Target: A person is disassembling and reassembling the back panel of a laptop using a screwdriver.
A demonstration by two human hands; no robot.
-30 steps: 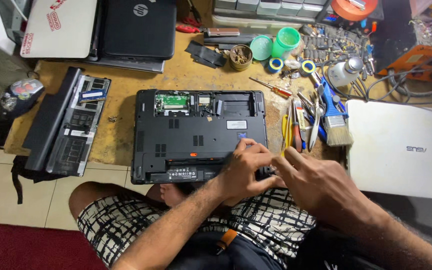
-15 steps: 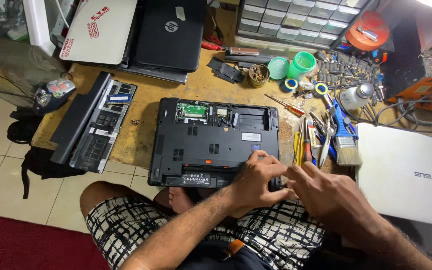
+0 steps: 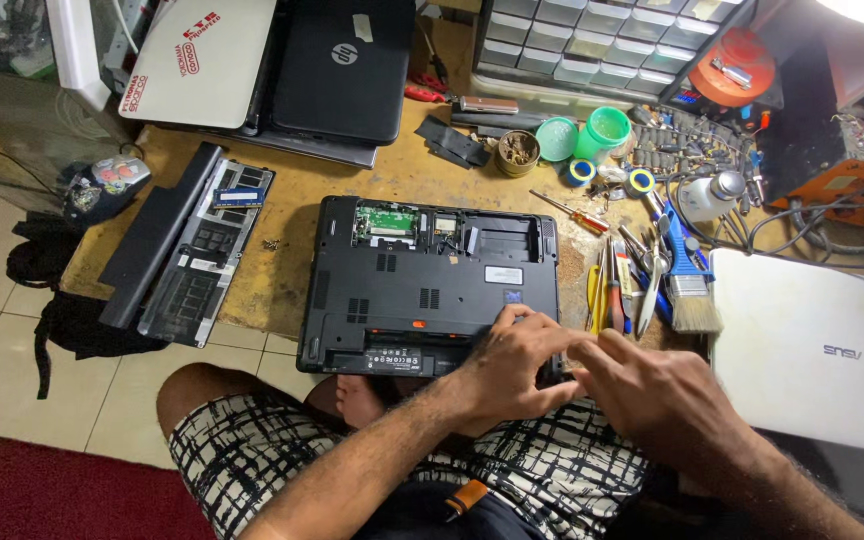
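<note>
Laptop (image 3: 422, 285) lies upside down; both hands, left (image 3: 512, 365) and right (image 3: 652, 390), press curled fingers on its near-right corner.

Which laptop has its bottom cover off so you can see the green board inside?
The black laptop under both hands, upside down mid-table; the other three stay closed.

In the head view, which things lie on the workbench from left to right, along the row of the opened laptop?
Long black battery → removed bottom cover panel → upturned black laptop → paintbrush → closed white laptop.

Both hands (image 3: 592, 380) on upturned laptop (image 3: 422, 285)
</note>
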